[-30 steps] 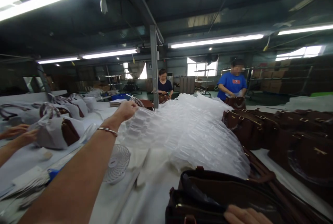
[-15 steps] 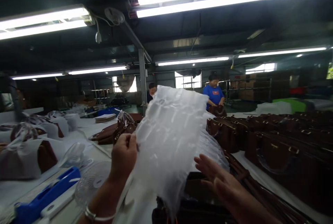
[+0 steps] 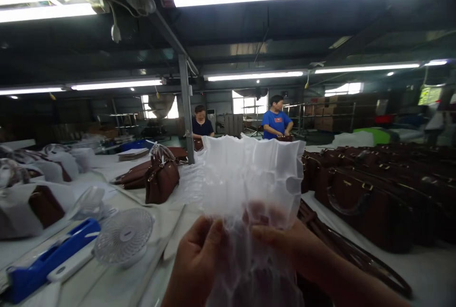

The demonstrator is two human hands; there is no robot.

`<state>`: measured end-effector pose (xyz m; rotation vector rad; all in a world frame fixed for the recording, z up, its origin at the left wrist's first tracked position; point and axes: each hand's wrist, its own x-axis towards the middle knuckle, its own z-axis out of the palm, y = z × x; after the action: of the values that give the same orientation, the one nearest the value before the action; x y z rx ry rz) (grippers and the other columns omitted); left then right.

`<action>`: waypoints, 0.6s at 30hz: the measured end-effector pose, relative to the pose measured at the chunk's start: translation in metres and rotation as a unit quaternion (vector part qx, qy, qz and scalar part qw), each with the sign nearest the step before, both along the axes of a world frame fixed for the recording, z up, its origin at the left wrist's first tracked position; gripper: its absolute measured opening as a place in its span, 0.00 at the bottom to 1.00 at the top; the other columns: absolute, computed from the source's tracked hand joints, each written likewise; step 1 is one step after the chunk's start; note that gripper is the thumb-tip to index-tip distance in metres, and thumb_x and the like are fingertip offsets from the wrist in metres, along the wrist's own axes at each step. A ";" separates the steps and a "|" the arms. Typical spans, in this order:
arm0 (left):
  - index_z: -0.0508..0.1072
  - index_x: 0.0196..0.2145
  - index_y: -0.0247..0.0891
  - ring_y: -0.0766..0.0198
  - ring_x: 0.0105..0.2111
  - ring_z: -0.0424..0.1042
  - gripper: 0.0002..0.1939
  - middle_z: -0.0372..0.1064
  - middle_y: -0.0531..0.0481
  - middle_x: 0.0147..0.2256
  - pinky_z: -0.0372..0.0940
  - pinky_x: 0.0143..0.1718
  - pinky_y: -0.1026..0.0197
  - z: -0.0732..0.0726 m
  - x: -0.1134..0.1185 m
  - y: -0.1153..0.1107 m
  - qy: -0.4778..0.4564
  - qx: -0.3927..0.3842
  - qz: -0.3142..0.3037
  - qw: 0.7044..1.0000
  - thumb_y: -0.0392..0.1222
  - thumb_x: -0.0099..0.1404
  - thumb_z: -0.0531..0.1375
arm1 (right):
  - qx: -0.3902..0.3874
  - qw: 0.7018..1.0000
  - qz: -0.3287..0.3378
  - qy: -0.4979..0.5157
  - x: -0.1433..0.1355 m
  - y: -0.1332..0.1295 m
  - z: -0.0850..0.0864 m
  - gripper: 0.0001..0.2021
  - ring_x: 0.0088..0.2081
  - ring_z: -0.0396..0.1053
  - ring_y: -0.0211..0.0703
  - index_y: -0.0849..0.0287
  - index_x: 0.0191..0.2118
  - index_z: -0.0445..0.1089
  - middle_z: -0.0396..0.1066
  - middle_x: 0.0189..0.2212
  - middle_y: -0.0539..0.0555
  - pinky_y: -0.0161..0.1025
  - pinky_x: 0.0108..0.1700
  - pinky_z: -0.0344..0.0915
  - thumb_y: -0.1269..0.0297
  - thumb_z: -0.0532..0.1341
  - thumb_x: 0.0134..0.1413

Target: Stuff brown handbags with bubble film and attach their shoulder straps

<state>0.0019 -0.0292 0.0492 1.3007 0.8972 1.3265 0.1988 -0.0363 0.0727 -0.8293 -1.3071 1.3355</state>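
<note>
In the head view, the left hand (image 3: 197,252) is clamping its fingers on a puffy, translucent plastic sheet (image 3: 252,164), and the right hand (image 3: 283,238) is gripping the same sheet, its thumb pressing in front and its fingers showing blurred through the plastic. The sheet is rising above both hands and hanging below them over the counter (image 3: 107,285). On the left, a round white fan (image 3: 124,235) is standing beside a blue plastic tool (image 3: 53,262); on the right, brown straps (image 3: 311,219) are lying near dark brown handbags (image 3: 356,209)
</note>
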 end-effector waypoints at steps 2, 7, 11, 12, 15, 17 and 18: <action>0.77 0.44 0.43 0.55 0.38 0.76 0.18 0.76 0.46 0.38 0.74 0.39 0.56 -0.017 0.020 -0.012 0.000 0.038 0.020 0.999 0.60 0.68 0.61 | 0.018 0.995 0.092 -0.024 -0.002 -0.009 0.001 0.28 0.50 0.74 0.55 0.56 0.51 0.76 0.77 0.46 0.56 0.47 0.54 0.70 0.52 0.76 0.44; 0.77 0.49 0.49 0.53 0.50 0.71 0.15 0.71 0.44 0.51 0.69 0.51 0.52 -0.042 0.053 -0.038 0.088 0.236 0.069 0.965 0.49 0.75 0.52 | -0.025 0.989 0.133 -0.065 0.010 -0.033 -0.010 0.31 0.49 0.74 0.55 0.55 0.55 0.75 0.77 0.45 0.55 0.46 0.52 0.71 0.53 0.76 0.44; 0.78 0.46 0.47 0.51 0.52 0.69 0.15 0.72 0.43 0.50 0.63 0.56 0.46 -0.033 0.038 -0.033 0.249 0.377 -0.012 0.892 0.43 0.74 0.51 | 0.031 0.977 0.054 -0.203 0.045 -0.053 -0.021 0.20 0.50 0.73 0.57 0.53 0.52 0.77 0.77 0.47 0.56 0.49 0.53 0.72 0.52 0.69 0.55; 0.78 0.45 0.45 0.51 0.51 0.69 0.15 0.73 0.43 0.48 0.63 0.56 0.45 -0.031 0.033 -0.028 0.283 0.379 -0.034 0.880 0.43 0.74 0.51 | 0.044 0.971 0.011 -0.233 0.055 -0.057 -0.021 0.19 0.50 0.74 0.57 0.52 0.51 0.77 0.77 0.47 0.56 0.50 0.53 0.72 0.53 0.70 0.55; 0.76 0.46 0.41 0.50 0.45 0.71 0.12 0.73 0.42 0.44 0.66 0.48 0.45 -0.033 0.022 -0.011 0.420 0.321 -0.038 0.848 0.47 0.71 0.58 | 0.035 0.956 -0.136 -0.257 0.081 -0.057 -0.016 0.21 0.49 0.75 0.57 0.51 0.51 0.76 0.78 0.46 0.56 0.50 0.52 0.72 0.53 0.72 0.52; 0.75 0.46 0.39 0.47 0.43 0.72 0.14 0.73 0.42 0.43 0.67 0.44 0.44 -0.040 0.021 -0.003 0.535 0.293 -0.037 0.791 0.45 0.65 0.65 | 0.005 0.954 -0.195 -0.229 0.096 -0.050 -0.006 0.24 0.46 0.76 0.57 0.52 0.52 0.75 0.78 0.44 0.56 0.49 0.47 0.74 0.52 0.73 0.50; 0.75 0.44 0.39 0.46 0.42 0.72 0.12 0.73 0.42 0.42 0.67 0.43 0.44 -0.044 0.021 -0.001 0.581 0.294 -0.040 0.758 0.42 0.63 0.67 | -0.007 0.956 -0.205 -0.208 0.102 -0.045 0.001 0.24 0.42 0.77 0.55 0.53 0.52 0.75 0.79 0.41 0.56 0.47 0.42 0.75 0.51 0.73 0.49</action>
<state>0.0233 -0.0304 0.0056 2.7556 1.2206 0.5937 0.3012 -0.0809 0.0737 -1.3613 -1.3454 0.8664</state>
